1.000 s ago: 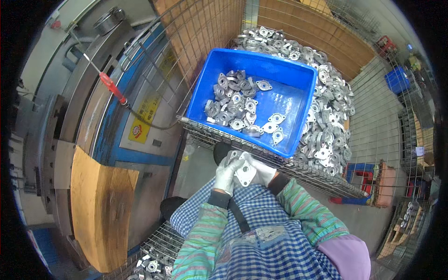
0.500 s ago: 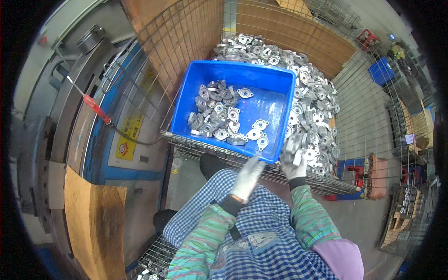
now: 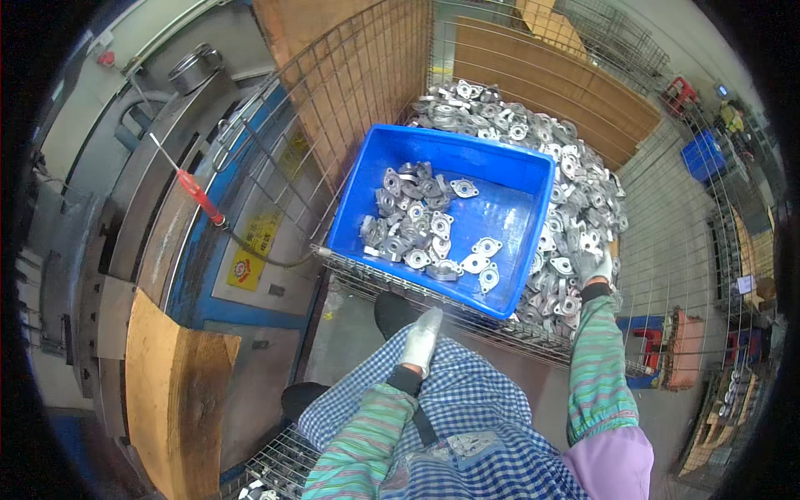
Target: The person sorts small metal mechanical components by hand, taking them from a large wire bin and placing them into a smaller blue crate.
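A blue plastic bin [image 3: 467, 143] sits tilted on top of a heap of silvery metal flange castings [image 3: 557, 150] inside a wire cage. Grey castings [image 3: 408, 218] are gathered along the bin's left side, with a few lying apart on its floor. My right hand [image 3: 593, 265], in a white glove, is over the heap to the right of the bin, its fingers closed around a casting that is partly blurred. In a white glove too, my left hand [image 3: 422, 340] hovers over my checked apron, in front of the cage's near edge. Its fingers are stretched out with nothing in them.
Wire mesh [image 3: 367, 271] borders the cage's near side; brown boards [image 3: 542, 87] line the back. A red-handled tool [image 3: 198, 196] with a cable hangs at left by a blue-edged machine. Brown cardboard [image 3: 175, 387] stands at lower left. Another blue bin [image 3: 704, 156] is at far right.
My right hand has gone from beside the bin's near right corner farther right over the heap. My left hand has drawn back from the bin's near edge. The whole view has shifted slightly.
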Demonstrator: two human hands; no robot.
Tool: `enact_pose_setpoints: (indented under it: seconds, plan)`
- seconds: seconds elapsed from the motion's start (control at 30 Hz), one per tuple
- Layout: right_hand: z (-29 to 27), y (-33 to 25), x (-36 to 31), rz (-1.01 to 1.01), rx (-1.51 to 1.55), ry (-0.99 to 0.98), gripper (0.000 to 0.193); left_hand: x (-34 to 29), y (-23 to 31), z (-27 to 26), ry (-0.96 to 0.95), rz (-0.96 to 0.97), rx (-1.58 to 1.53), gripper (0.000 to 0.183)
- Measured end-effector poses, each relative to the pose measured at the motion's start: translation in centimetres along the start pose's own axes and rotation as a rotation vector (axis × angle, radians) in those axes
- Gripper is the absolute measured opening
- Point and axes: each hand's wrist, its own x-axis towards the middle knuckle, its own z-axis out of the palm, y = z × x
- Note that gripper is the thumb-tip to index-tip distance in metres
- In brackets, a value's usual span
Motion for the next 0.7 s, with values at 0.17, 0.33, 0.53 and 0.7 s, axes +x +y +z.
enact_pose_setpoints:
  seconds: [0.17, 0.33, 0.53, 0.7]
  plan:
    - [14.9, 9.7, -0.7, -0.054, -0.457, 0.433, 0.028, 1.2, -1.7, -2.4, 0.095, -0.003, -0.072, 0.051]
    - [23.2, 18.9, -1.3, 0.165, -0.737, 0.083, 0.029, 2.7, 2.5, -2.0, 0.286, 0.347, 0.262, 0.039]
    - [21.0, 32.8, 1.5, 0.542, -1.038, -0.057, 0.016, 8.5, 6.0, -3.9, 0.321, 0.694, 0.989, 0.026]
    - [15.8, 40.8, 5.3, 0.472, -1.435, -0.191, 0.017, 14.5, 8.3, -6.2, 0.127, 0.504, 1.207, 0.031]
